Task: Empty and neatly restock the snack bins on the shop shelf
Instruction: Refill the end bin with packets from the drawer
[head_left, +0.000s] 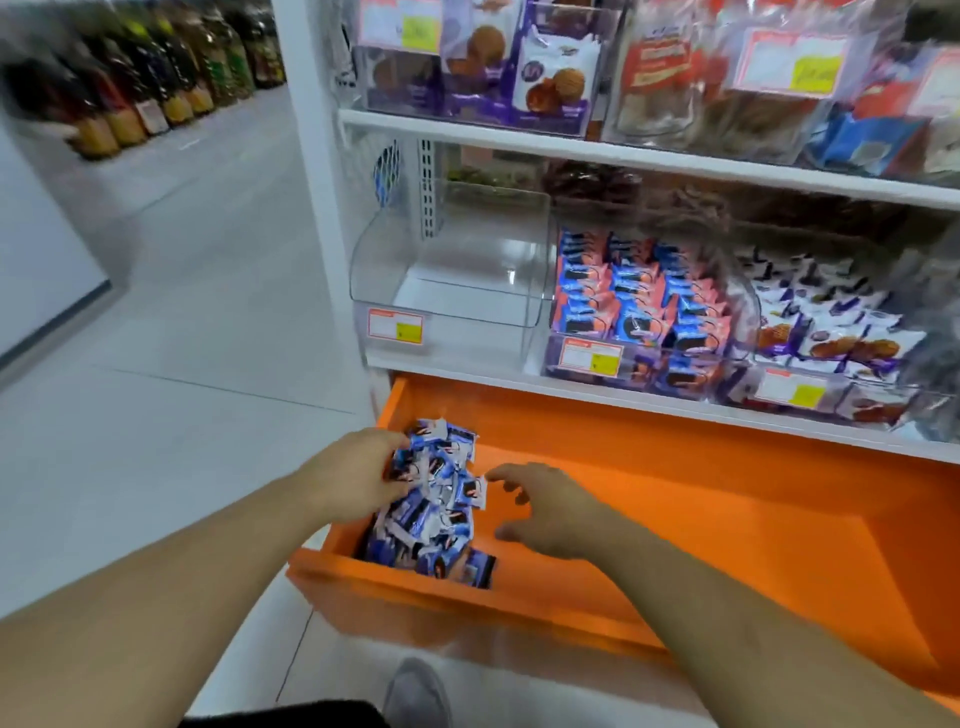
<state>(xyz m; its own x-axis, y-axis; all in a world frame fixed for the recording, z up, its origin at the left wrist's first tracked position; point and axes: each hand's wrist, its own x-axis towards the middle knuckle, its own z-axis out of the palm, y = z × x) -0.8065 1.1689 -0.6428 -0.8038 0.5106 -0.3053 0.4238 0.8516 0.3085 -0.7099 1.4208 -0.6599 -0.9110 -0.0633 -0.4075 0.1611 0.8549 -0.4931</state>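
A heap of small blue-and-white snack packets lies in the left end of an open orange drawer below the shelf. My left hand grips a bunch of packets at the top left of the heap. To the right of the heap my right hand hovers with fingers spread and relaxed, holding nothing. Above the drawer, the clear bin at the shelf's left end holds no packets; a price label hangs on its front.
Right of that bin stand a bin of pink-and-blue packets and a bin of purple-and-white biscuit packets. The upper shelf carries more filled bins. An aisle of light floor tiles runs left, with bottles behind.
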